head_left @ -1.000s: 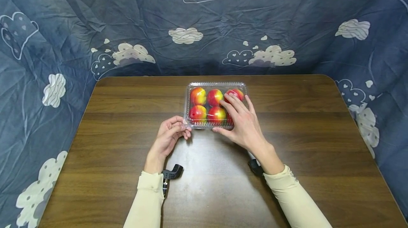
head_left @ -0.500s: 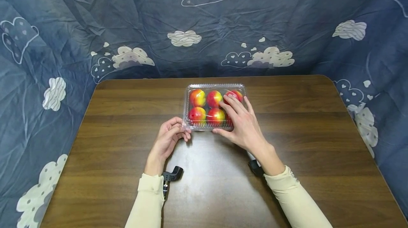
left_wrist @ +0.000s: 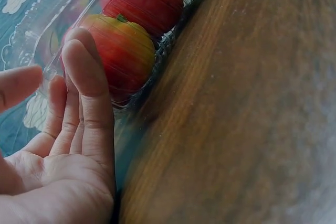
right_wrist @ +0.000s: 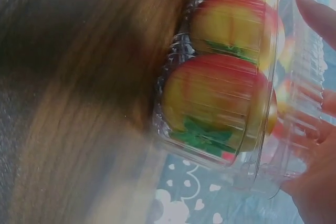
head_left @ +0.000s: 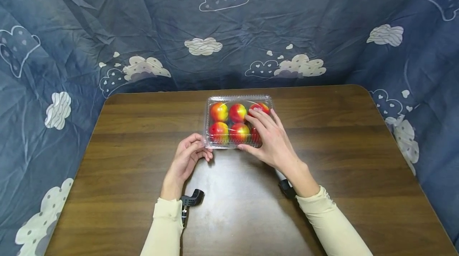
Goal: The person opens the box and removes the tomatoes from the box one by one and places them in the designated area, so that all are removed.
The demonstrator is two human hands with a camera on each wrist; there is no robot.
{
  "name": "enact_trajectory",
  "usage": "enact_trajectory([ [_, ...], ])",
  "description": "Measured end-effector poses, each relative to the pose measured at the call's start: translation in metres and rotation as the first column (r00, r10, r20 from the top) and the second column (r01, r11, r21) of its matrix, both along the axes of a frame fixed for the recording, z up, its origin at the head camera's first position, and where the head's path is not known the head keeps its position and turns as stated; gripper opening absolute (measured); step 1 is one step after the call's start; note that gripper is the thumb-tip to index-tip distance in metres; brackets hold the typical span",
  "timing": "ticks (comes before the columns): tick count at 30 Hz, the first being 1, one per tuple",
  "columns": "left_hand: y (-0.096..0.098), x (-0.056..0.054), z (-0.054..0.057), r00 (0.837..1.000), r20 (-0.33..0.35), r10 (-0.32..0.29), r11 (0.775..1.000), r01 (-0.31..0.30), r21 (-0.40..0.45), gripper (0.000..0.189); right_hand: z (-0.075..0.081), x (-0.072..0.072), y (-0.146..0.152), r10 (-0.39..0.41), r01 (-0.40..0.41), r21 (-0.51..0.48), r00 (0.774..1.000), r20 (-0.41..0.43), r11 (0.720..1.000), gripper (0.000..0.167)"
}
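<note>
A clear plastic clamshell box [head_left: 238, 98] sits near the table's far edge, holding several round red-and-yellow fruits [head_left: 238, 113] in two rows. Green leafy ends [right_wrist: 205, 136] show on some of them in the right wrist view. My right hand [head_left: 274, 140] rests spread over the box's right part, its fingers on the lid and its thumb by the front edge, hiding part of the fruit there. At the box's front left corner my left hand [head_left: 188, 154] touches the side with loosely extended fingers [left_wrist: 86, 74]; its thumb [left_wrist: 21, 85] stands apart from them.
The brown wooden table [head_left: 358, 160] extends to both sides of the box and in front of it. A blue cloth with white clouds [head_left: 229, 29] hangs behind and at the sides. Black wrist mounts [head_left: 193, 197] sit at both forearms.
The head view has shifted slightly, so everything appears a little lower and further left. The box and both hands keep the same places on the table.
</note>
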State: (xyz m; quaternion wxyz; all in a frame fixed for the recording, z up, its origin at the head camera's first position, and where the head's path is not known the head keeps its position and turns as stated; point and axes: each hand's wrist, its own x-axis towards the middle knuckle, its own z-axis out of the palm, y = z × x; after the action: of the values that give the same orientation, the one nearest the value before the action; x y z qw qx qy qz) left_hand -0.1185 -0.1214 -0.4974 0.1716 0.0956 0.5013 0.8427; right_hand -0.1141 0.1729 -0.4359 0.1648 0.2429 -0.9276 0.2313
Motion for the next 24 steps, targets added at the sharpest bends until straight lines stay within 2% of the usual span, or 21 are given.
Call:
enact_trajectory([
  [9, 0.002, 0.0, -0.004, 1.0, -0.017, 0.024, 0.999, -0.024, 0.027, 0.022, 0.006, 0.0, 0.004, 0.014, -0.019, -0.093, 0.998, -0.06, 0.995, 0.077],
  [13, 0.004, 0.001, -0.003, 0.999, -0.013, 0.03, 0.999, -0.029, 0.031, 0.021, 0.01, -0.001, 0.008, 0.012, -0.021, -0.137, 0.998, -0.062, 0.99, 0.071],
  [24, 0.002, 0.001, -0.006, 1.0, -0.018, 0.006, 0.999, -0.005, 0.042, 0.02, 0.024, -0.002, 0.019, -0.001, -0.017, -0.214, 0.997, -0.082, 0.977, 0.063],
])
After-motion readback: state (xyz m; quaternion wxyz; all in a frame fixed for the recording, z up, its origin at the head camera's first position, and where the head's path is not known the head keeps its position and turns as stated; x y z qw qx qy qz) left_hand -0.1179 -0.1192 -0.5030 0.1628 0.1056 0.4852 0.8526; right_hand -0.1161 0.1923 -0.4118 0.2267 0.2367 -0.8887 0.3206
